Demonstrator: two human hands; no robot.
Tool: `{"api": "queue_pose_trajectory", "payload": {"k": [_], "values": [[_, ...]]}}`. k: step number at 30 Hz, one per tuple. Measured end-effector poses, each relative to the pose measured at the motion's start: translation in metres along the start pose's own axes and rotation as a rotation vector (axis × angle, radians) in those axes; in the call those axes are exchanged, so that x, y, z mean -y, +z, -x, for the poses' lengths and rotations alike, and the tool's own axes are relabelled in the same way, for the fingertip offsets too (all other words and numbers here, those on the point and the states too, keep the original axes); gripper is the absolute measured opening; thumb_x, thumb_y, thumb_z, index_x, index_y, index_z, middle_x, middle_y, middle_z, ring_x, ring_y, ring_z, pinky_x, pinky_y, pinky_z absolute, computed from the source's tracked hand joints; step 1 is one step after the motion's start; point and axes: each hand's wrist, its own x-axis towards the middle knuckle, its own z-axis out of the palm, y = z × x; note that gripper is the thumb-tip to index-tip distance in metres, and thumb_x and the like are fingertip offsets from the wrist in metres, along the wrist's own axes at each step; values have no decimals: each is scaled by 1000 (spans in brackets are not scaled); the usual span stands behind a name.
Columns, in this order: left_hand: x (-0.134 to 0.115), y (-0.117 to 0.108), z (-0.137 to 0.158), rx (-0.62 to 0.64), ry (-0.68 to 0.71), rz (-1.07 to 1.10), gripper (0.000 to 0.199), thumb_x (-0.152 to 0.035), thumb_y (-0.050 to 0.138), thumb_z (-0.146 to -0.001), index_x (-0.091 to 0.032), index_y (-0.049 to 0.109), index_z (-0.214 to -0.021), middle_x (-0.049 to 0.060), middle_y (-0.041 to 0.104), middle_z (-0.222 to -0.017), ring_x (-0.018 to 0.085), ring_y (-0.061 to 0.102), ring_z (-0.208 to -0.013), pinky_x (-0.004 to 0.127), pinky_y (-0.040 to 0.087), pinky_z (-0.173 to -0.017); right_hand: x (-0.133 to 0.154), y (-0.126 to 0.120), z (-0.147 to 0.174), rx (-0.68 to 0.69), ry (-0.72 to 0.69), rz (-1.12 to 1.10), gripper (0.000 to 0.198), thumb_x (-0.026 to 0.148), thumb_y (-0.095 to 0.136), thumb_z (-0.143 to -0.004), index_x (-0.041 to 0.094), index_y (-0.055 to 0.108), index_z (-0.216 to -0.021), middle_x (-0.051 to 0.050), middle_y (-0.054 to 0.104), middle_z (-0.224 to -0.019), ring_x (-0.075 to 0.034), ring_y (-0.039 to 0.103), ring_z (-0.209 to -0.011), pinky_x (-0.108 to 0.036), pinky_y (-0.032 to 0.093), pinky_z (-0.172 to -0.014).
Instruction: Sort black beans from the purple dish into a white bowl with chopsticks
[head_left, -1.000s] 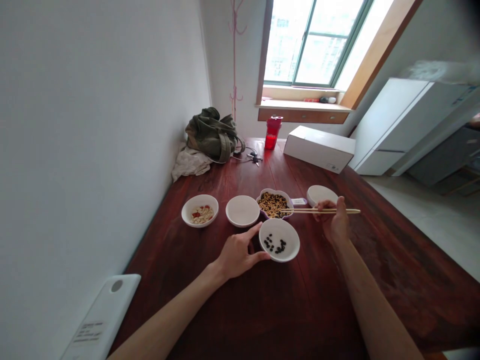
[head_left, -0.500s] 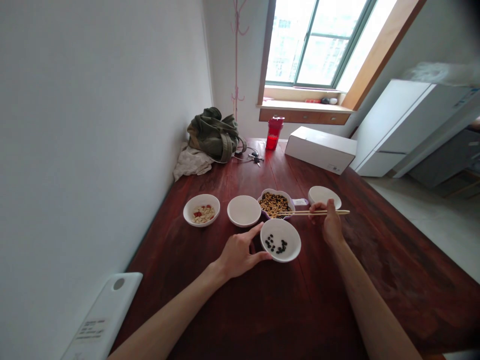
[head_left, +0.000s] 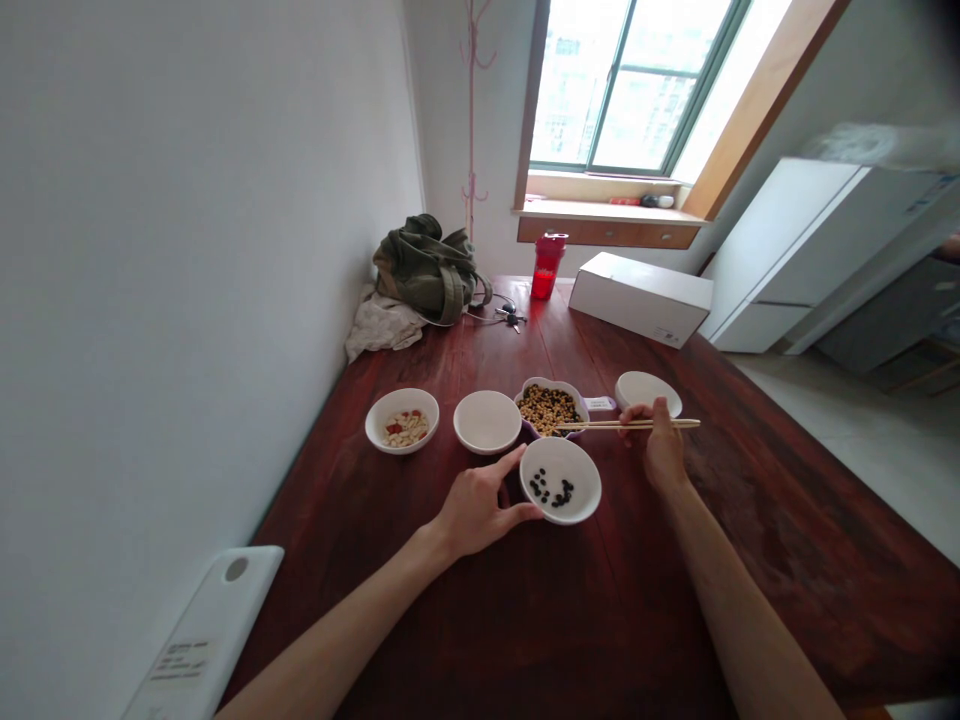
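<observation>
My left hand (head_left: pixel 480 510) grips the left side of a white bowl (head_left: pixel 592 495), thumb and index finger around its edge. Several black beans (head_left: pixel 562 495) lie in that bowl. In my right hand (head_left: pixel 660 450) is a pair of wooden chopsticks (head_left: pixel 604 425), held nearly level and pointing left. Their tips are over a flower-shaped purple-edged dish (head_left: pixel 523 384) full of mixed tan and black beans (head_left: pixel 547 408). Whether the tips pinch a bean is too small to tell. Behind my right hand stands another white bowl (head_left: pixel 649 390), partly hidden.
An empty white bowl (head_left: pixel 487 420) stands left of the dish, and farther left a white bowl (head_left: pixel 371 435) holds pale and reddish pieces. At the back are a green bag (head_left: pixel 420 270), keys (head_left: pixel 511 318), a red shaker bottle (head_left: pixel 547 268) and a white box (head_left: pixel 637 300). A wall borders the left.
</observation>
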Motion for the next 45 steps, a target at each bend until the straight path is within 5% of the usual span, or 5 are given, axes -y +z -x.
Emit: {"api": "queue_pose_trajectory", "payload": {"k": [7,19,45], "values": [[1,0,0,9,-8,2,88,-61,70,-87,-21,38,-158,4,76,-89,21,70,-75,27,51,-68,4,2,1,-54,-22,-119,60,77,50,-89,23,63,-68,-4,68,-63,-19,68,-59,-29,48,-45],[-1,0,0,10,-12,2,88,-62,70,-87,-22,38,-158,3,77,-92,20,69,-72,27,51,-68,4,-4,0,34,-76,77,64,74,45,-94,21,67,-65,-2,65,-60,-13,51,-47,-29,39,-46],[-2,-2,0,8,-12,-9,87,-62,70,-87,-21,39,-157,4,76,-88,21,70,-73,28,50,-68,3,1,2,-7,-93,120,67,76,41,-94,22,66,-63,-2,63,-56,-15,51,-46,-30,38,-47]]}}
